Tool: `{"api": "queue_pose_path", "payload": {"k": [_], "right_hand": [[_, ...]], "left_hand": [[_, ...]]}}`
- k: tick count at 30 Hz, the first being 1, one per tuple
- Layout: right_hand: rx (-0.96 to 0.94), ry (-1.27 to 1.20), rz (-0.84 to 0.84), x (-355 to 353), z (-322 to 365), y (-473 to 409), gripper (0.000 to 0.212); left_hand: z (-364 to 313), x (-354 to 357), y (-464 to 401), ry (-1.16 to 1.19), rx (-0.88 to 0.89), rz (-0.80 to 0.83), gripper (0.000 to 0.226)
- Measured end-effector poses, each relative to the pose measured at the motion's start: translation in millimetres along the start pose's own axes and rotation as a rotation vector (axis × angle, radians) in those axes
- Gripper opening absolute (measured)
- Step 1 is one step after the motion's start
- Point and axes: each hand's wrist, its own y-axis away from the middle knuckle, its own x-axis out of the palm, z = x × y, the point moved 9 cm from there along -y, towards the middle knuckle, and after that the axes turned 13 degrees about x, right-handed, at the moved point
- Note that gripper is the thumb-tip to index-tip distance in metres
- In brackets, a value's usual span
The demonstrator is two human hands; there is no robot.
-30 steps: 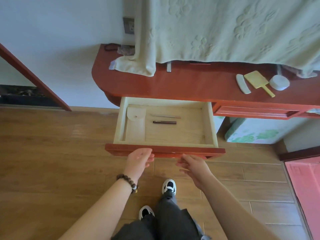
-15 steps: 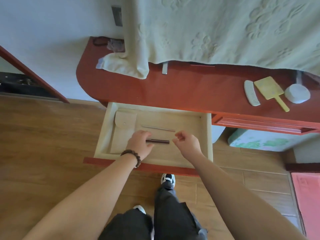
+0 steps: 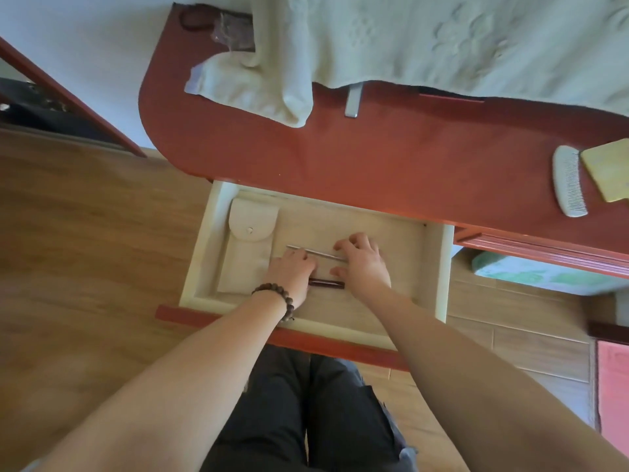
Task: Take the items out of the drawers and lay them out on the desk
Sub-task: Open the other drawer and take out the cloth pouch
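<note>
Silver, thin, a metal rod (image 3: 315,252) lay in the open drawer (image 3: 439,267), both hands' curled fingers (image 3: 354,240) on it; whether they gripped it I could not tell. Left hand (image 3: 294,272) hid part of a dark pen (image 3: 326,284). Beside lay a cream pouch (image 3: 246,247), below the red worktop (image 3: 374,165).

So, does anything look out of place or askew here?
Mostly no. The one oddity is the pale cloth, which hangs over the back of the desk and hides what is behind it. In the drawer, the pouch lies flat.
</note>
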Motion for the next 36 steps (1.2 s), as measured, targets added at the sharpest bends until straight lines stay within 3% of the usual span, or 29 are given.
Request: {"api": "queue_pose_path", "payload": {"k": [7,12,21,30,36], "right_hand": [[0.011,0.054,-0.106,2.4,8.1,-7.8,0.015],[0.030,0.102,-0.132,-3.8,17.4,-1.7,0.017],[0.094,-0.170,-0.320,-85.9,18.8,61.7,0.009],[0.312,-0.542,-0.528,-176.0,-23.7,84.8,0.003],[0.427,-0.570,-0.562,-219.8,-73.5,64.1,0.002]], "left_hand": [[11.1,-2.6,0.9,0.047,0.055,0.004,0.017],[21.7,-20.0,8.9,0.132,0.072,-0.061,0.012],[4.2,-84.5,33.6,0.292,0.180,-0.217,0.013],[-47.0,-167.1,-13.7,0.591,0.127,-0.488,0.009],[-100.6,-184.6,-68.5,0.594,0.056,-0.478,0.022]]}}
